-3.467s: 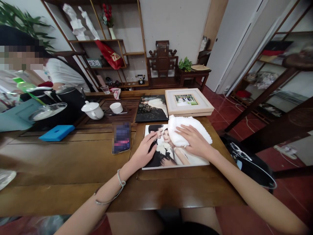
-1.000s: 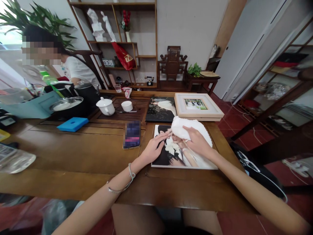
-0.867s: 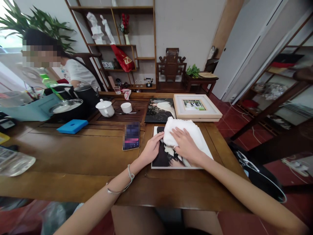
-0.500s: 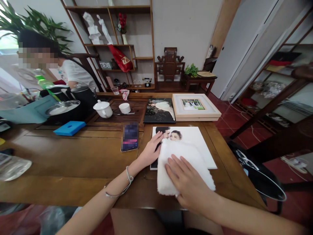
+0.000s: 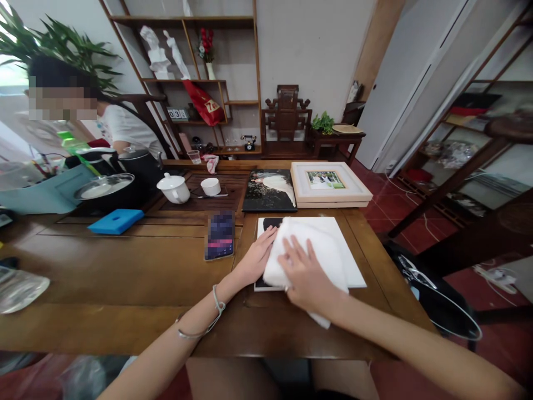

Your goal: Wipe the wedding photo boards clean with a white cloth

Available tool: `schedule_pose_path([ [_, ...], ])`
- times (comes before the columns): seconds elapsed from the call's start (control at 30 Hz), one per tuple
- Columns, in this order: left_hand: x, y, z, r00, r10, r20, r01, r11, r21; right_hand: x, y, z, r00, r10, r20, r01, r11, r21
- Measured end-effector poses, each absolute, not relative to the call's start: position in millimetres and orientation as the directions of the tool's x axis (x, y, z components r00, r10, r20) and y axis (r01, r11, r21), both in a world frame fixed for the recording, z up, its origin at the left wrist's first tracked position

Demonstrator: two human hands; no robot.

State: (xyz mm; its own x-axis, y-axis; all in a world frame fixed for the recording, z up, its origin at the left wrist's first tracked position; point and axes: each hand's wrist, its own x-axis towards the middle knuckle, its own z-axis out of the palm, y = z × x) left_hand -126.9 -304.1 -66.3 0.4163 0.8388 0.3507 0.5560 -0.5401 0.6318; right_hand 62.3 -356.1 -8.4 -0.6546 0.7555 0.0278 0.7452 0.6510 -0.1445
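Note:
A white photo panel [image 5: 347, 261] lies flat near the table's front edge, showing part of a picture with dark hair at its upper left. My right hand [image 5: 310, 278] presses a folded white towel [image 5: 328, 250] onto the panel, its fingers spread across the cloth. The towel covers most of the picture, and one corner hangs below the panel's front edge. My left hand [image 5: 259, 255] rests on the panel's left side with fingers stretched out, its fingertips beside the towel.
A phone [image 5: 220, 236] lies left of the panel. Behind it are a black photo panel [image 5: 252, 203] and a pale wooden frame [image 5: 358, 197]. Farther left are a lidded white cup [image 5: 172, 190], a small bowl [image 5: 210, 186] and a blue sponge block [image 5: 116, 221]. A person [image 5: 127, 125] sits at the far left.
My right hand has slid the towel away from me, up over the panel. The towel now hides the faces in the picture. My left hand stays at the panel's left side.

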Motion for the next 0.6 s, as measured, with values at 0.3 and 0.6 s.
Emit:
schedule_pose_path([
  [0.3,-123,-309,-61,0.429,0.844,0.322,0.608,-0.533,0.588,120,-398,-12,-0.777,0.627,0.046,0.593,0.755,-0.281],
  [0.6,-122,-311,-58,0.421,0.852,0.311,0.629,-0.521,0.577,175,-296,-27,-0.546,0.810,0.215,0.740,0.586,-0.329],
])
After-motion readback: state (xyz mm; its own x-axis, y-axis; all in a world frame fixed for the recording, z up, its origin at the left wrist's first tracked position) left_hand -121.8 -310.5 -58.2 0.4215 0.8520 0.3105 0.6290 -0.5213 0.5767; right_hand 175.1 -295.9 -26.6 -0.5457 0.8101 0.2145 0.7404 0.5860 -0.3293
